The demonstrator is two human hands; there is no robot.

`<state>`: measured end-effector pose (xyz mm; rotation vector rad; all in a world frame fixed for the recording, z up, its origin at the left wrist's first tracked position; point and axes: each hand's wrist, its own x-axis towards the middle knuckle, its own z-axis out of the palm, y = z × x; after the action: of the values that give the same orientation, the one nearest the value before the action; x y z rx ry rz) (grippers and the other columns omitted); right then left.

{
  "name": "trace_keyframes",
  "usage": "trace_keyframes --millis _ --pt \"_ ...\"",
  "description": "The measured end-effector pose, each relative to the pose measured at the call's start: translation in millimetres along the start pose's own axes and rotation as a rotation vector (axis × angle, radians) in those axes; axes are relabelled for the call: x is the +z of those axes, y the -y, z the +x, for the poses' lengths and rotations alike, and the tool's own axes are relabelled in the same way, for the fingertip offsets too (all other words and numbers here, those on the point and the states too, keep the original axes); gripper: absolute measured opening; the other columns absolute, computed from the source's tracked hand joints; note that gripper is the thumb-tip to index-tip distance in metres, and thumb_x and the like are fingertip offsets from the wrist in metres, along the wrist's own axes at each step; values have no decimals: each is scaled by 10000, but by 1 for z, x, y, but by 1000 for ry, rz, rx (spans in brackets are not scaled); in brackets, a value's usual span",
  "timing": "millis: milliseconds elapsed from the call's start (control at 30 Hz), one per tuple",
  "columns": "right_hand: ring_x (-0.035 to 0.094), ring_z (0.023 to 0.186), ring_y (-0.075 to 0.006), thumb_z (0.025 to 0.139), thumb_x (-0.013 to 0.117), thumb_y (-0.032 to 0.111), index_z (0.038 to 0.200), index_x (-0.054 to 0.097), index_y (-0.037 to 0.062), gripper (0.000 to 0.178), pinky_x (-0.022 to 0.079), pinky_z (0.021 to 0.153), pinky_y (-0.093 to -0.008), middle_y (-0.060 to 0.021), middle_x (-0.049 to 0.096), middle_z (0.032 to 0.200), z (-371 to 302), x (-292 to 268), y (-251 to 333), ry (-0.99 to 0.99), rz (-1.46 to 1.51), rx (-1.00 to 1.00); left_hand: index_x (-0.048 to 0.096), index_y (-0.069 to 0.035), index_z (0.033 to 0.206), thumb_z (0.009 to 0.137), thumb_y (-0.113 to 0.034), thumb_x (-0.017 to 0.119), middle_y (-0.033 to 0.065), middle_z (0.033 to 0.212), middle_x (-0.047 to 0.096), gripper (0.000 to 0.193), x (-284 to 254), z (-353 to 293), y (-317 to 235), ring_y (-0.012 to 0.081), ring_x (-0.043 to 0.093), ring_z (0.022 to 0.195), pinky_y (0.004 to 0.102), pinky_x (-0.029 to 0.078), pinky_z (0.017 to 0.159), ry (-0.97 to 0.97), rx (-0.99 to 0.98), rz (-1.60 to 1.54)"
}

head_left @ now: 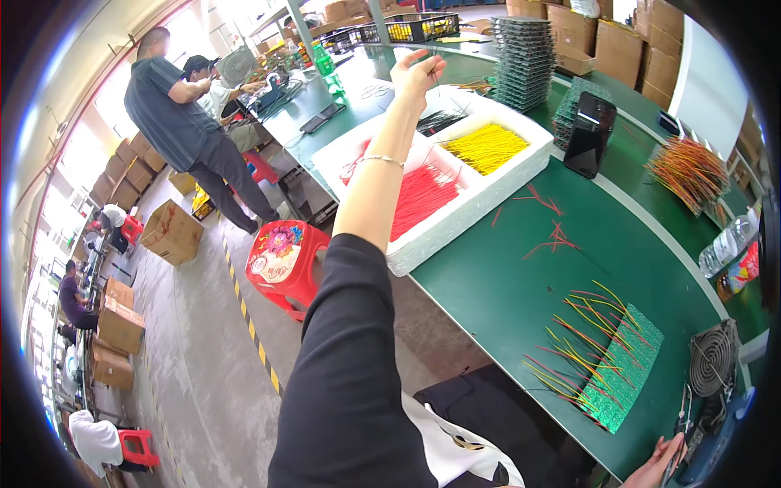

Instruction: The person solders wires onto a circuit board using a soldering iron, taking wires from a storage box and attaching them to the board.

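Note:
My left hand (417,77) reaches far over a white foam box (488,203), its fingers pinched on thin dark wires. Below it, the box's compartments hold black wires (439,122), yellow wires (486,148) and red wires (425,195). At the lower right edge, my right hand (657,465) is closed round a slim dark tool (682,424) with a thin metal end; its exact kind is unclear. Left of that hand lies a green circuit board panel (626,374), with red, yellow and dark wires sticking out along its left side.
Loose red wires (555,237) lie on the green table (488,301). A phone (590,134) stands beside stacked racks (523,65). At right are a wire bundle (690,172), a plastic bottle (726,244) and a round-grilled fan (713,358). A red stool (285,264) and a standing person (175,122) are left.

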<state>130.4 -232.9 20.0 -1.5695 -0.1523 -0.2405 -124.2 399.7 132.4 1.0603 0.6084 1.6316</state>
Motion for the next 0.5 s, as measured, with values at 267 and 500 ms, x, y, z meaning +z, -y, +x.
trace_keyframes --millis 267,500 --pt "436 687 -48 867 579 157 934 540 79 110 436 761 -284 25 440 750 12 -33 -32 0 184 64 511 7 1061 887 -65 507 49 885 549 189 71 -222 -61 135 559 809 281 468 771 887 -277 -279" --pt "390 484 -29 826 629 123 849 532 50 123 482 583 -221 21 468 614 9 -6 -21 41 340 41 436 -68 929 903 -125 456 -13 757 368 67 22 -287 15 88 329 634 251 327 637 727 -324 -91"
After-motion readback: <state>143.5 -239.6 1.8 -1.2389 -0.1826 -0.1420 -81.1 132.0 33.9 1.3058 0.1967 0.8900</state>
